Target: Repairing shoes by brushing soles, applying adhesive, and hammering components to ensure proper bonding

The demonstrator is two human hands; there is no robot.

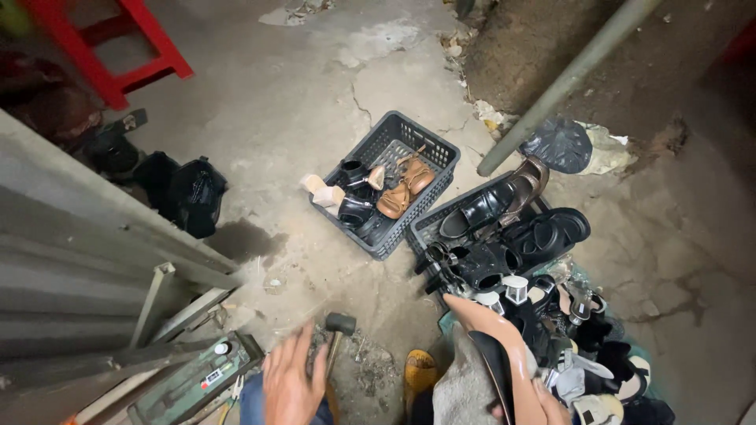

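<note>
My left hand [293,383] hovers at the bottom edge, a little blurred, with its fingers spread. It sits just left of the wooden handle of a hammer [339,324], whose dark head rests on the concrete floor; nothing is in the hand. My right hand [545,403], low at the right, grips a tan high-heeled shoe with a black inside [490,329]. The shoe's toe points up and to the left, over a grey cloth [465,389] on my lap.
A grey plastic crate [398,130] holds brown sandals [403,191] and black heels. A second crate [435,223] and a heap of black shoes [535,236] lie to the right. Also here: a black bag [557,145], a slanted pipe [567,79], a red stool [118,55] and a green toolbox [197,378].
</note>
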